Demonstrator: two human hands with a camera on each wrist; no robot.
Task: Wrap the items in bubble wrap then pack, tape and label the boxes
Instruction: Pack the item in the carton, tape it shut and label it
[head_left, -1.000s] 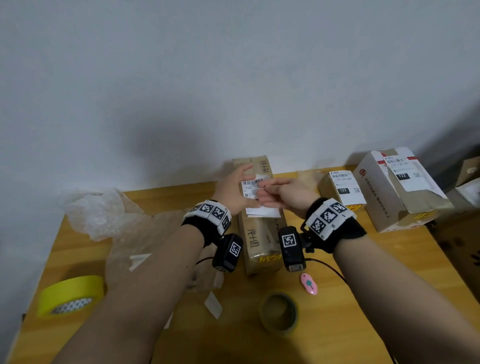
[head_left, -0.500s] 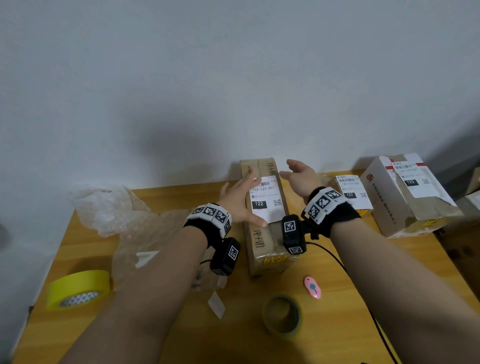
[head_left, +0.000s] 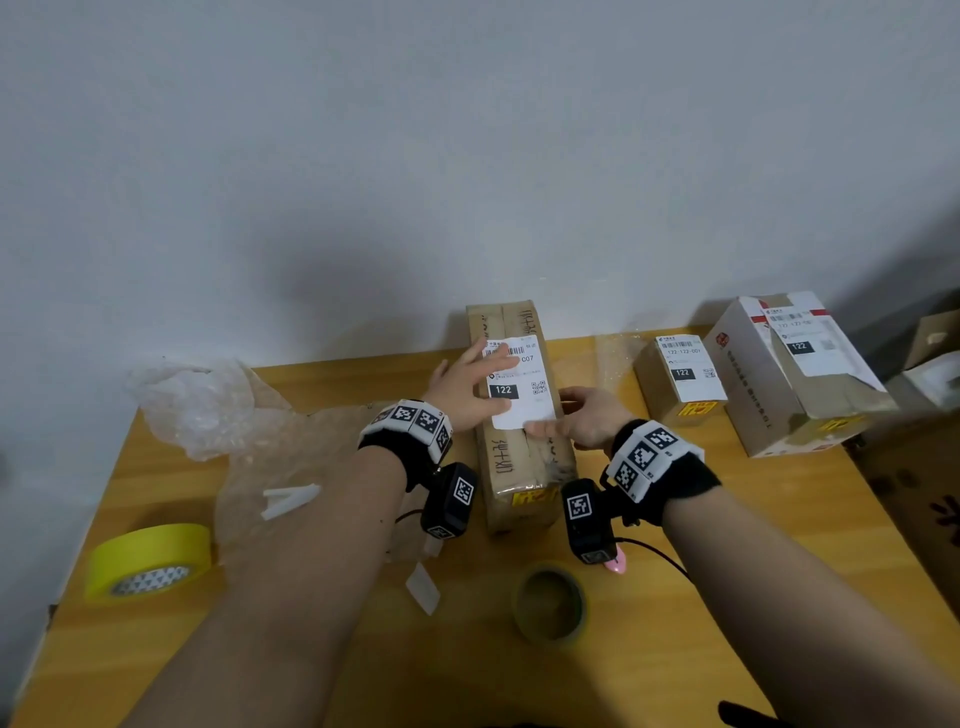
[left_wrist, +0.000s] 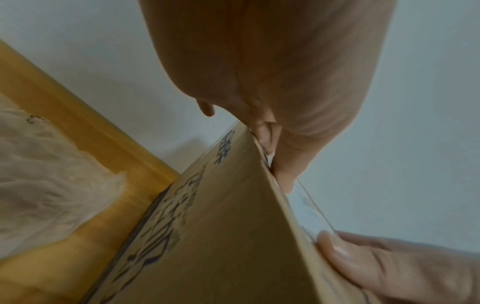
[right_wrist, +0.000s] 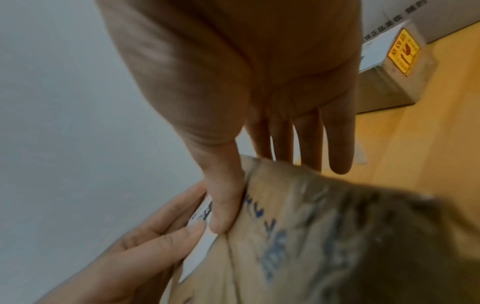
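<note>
A long brown cardboard box (head_left: 524, 467) lies lengthwise at the table's middle, its far end near the wall. A white shipping label (head_left: 524, 400) marked 122 lies on its top. My left hand (head_left: 470, 389) lies flat on the label's left part, fingers straight and pointing away from me. My right hand (head_left: 569, 423) presses its thumb (right_wrist: 223, 207) on the label's near edge. Its straight fingers (right_wrist: 335, 144) reach down the box's right side. The left wrist view shows the box's side (left_wrist: 207, 226) and my right thumb (left_wrist: 345, 259) at its top edge.
Two labelled boxes, one small (head_left: 680, 384) and one larger (head_left: 795, 379), stand at the right. Crumpled bubble wrap (head_left: 208, 410) lies at the left. A yellow tape roll (head_left: 150, 561), a brown tape roll (head_left: 550, 605), a pink object (head_left: 616, 565) and white backing strips (head_left: 291, 499) lie nearer me.
A second ago both hands held the label above the box. It now lies on the box; my left hand has spread over it and my right thumb has come down onto its near edge.
</note>
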